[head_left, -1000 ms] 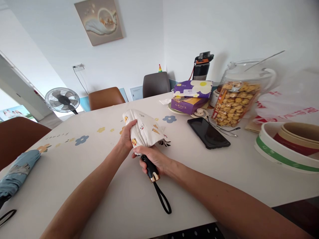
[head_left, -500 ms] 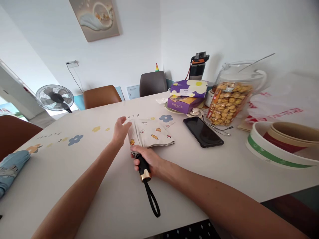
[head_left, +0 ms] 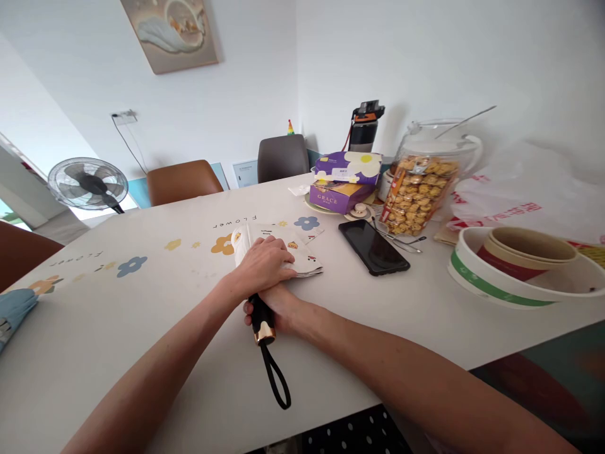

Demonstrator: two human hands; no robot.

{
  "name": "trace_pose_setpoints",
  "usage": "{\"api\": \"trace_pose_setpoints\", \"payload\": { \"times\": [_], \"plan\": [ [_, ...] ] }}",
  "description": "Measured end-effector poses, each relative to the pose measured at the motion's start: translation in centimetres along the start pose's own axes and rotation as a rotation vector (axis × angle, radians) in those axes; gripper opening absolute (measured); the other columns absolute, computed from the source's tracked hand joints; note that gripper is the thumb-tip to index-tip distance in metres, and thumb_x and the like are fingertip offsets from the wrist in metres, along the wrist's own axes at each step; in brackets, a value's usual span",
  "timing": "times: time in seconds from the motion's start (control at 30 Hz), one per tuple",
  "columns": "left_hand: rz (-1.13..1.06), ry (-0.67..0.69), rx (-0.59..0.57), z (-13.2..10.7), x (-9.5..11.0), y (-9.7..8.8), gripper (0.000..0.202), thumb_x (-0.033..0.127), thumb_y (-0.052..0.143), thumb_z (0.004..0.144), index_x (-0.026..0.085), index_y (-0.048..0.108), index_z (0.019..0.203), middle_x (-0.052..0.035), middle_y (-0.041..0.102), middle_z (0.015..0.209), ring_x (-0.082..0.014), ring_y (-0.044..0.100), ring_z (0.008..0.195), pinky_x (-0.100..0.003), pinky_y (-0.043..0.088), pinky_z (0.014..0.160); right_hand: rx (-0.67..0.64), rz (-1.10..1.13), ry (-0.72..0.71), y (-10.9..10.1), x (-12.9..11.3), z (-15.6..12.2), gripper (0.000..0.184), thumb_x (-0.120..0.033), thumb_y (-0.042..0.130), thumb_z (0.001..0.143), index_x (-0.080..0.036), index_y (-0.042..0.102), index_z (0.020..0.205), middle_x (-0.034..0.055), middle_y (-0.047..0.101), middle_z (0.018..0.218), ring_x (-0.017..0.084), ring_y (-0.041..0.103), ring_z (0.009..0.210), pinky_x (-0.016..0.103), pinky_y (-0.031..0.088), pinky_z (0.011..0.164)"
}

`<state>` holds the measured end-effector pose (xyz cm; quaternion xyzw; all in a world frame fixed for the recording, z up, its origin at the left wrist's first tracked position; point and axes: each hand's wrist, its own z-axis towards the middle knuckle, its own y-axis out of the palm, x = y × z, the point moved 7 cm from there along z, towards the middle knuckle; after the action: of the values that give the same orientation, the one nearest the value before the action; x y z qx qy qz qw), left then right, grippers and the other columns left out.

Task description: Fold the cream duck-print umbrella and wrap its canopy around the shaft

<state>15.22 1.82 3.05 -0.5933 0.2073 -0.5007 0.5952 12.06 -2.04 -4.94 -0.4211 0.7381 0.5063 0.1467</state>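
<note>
A folded umbrella lies on the table, its cream canopy (head_left: 302,255) printed with small cartoon figures and spread out flat to the right. My right hand (head_left: 278,302) is wrapped round the black handle (head_left: 261,315), which has a gold end and a black wrist loop (head_left: 278,381). Crossing over the right wrist, my left hand (head_left: 265,261) rests palm down on the canopy, fingers laid across the cloth and thumb out to the right. It covers the canopy's middle and part of the right hand.
Right of the umbrella lie a black phone (head_left: 373,247) and glasses (head_left: 401,241). Beyond are purple packs (head_left: 338,195), a jar of snacks (head_left: 418,195), a bottle (head_left: 363,132), a plastic bag (head_left: 510,183) and paper bowls (head_left: 496,284). Blue folded cloth (head_left: 16,312) sits at the left edge.
My left hand has moved right from beside the canopy's left edge onto its top, over the right wrist. The right hand keeps its hold on the handle. The view has shifted slightly.
</note>
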Motion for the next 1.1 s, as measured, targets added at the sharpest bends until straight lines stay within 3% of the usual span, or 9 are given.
{"api": "trace_pose_setpoints", "payload": {
  "times": [0.07, 0.17, 0.4, 0.5, 0.6, 0.8, 0.97, 1.1],
  "plan": [
    [-0.034, 0.011, 0.072, 0.0, -0.1, -0.1, 0.013, 0.022, 0.061, 0.07, 0.022, 0.065, 0.057, -0.0057, 0.055, 0.068, -0.0254, 0.053, 0.084, -0.04, 0.036, 0.089, 0.003, -0.002, -0.005, 0.0, 0.0, 0.0, 0.016, -0.021, 0.035, 0.087, -0.018, 0.049, 0.078, -0.0017, 0.046, 0.052, 0.01, 0.045, 0.039, 0.025, 0.043, 0.035],
    [-0.074, -0.016, 0.182, -0.3, -0.2, -0.3, 0.02, 0.021, 0.056, 0.075, 0.021, 0.059, 0.055, -0.006, 0.052, 0.067, -0.0247, 0.051, 0.083, -0.039, 0.035, 0.088, -0.004, -0.005, 0.007, 0.0, 0.0, 0.0, 0.017, -0.022, 0.037, 0.086, -0.018, 0.048, 0.073, -0.0023, 0.043, 0.046, 0.011, 0.042, 0.037, 0.024, 0.042, 0.034],
    [0.101, -0.223, 0.376, -1.9, -0.4, -1.9, 0.016, 0.029, 0.038, 0.089, 0.022, 0.052, 0.086, -0.0069, 0.055, 0.09, -0.0239, 0.051, 0.092, -0.034, 0.039, 0.078, -0.005, -0.006, 0.02, -0.3, 0.2, 0.4, 0.013, -0.021, 0.04, 0.081, -0.018, 0.047, 0.07, -0.0022, 0.041, 0.041, 0.011, 0.04, 0.034, 0.024, 0.04, 0.033],
    [0.078, -0.265, 0.437, -2.1, -0.9, -2.4, 0.014, 0.026, 0.04, 0.087, 0.023, 0.05, 0.096, -0.0068, 0.057, 0.095, -0.025, 0.053, 0.094, -0.034, 0.04, 0.077, -0.013, -0.006, 0.021, -0.4, 0.2, 0.6, 0.009, -0.018, 0.044, 0.079, -0.018, 0.047, 0.071, -0.0028, 0.042, 0.043, 0.011, 0.041, 0.035, 0.025, 0.042, 0.034],
    [0.032, -0.311, 0.479, -2.3, -1.9, -3.1, 0.028, 0.018, 0.045, 0.082, 0.024, 0.048, 0.109, -0.0076, 0.058, 0.101, -0.0269, 0.053, 0.1, -0.036, 0.04, 0.08, -0.007, 0.001, 0.01, -0.5, 0.1, 0.4, 0.007, -0.016, 0.049, 0.079, -0.016, 0.047, 0.072, -0.0031, 0.045, 0.049, 0.01, 0.044, 0.037, 0.025, 0.044, 0.035],
    [0.027, -0.425, 0.585, -3.5, -3.0, -6.6, 0.051, 0.012, 0.051, 0.073, 0.026, 0.042, 0.121, -0.007, 0.055, 0.108, -0.0262, 0.052, 0.102, -0.033, 0.043, 0.079, -0.005, 0.001, 0.022, -0.3, -0.2, -0.3, 0.009, -0.02, 0.057, 0.079, -0.015, 0.051, 0.076, -0.002, 0.05, 0.062, 0.006, 0.043, 0.037, 0.021, 0.042, 0.033],
    [0.156, -0.432, 0.716, -4.8, -3.0, -10.2, 0.049, 0.015, 0.049, 0.075, 0.024, 0.042, 0.123, -0.0028, 0.054, 0.082, -0.0199, 0.056, 0.079, -0.03, 0.042, 0.072, -0.038, 0.007, 0.003, -0.3, -0.4, -0.5, 0.02, -0.027, 0.067, 0.075, -0.017, 0.049, 0.075, -0.0044, 0.047, 0.06, 0.005, 0.041, 0.037, 0.019, 0.041, 0.033],
    [0.274, -0.521, 0.714, -5.8, -4.1, -12.4, 0.043, 0.018, 0.049, 0.075, 0.027, 0.05, 0.117, -0.0004, 0.052, 0.07, -0.0186, 0.054, 0.071, -0.03, 0.041, 0.071, -0.073, 0.04, -0.018, -0.2, -0.5, -0.6, 0.026, -0.032, 0.071, 0.072, -0.018, 0.05, 0.078, -0.0055, 0.046, 0.059, 0.004, 0.04, 0.037, 0.018, 0.04, 0.033]
  ]
}}
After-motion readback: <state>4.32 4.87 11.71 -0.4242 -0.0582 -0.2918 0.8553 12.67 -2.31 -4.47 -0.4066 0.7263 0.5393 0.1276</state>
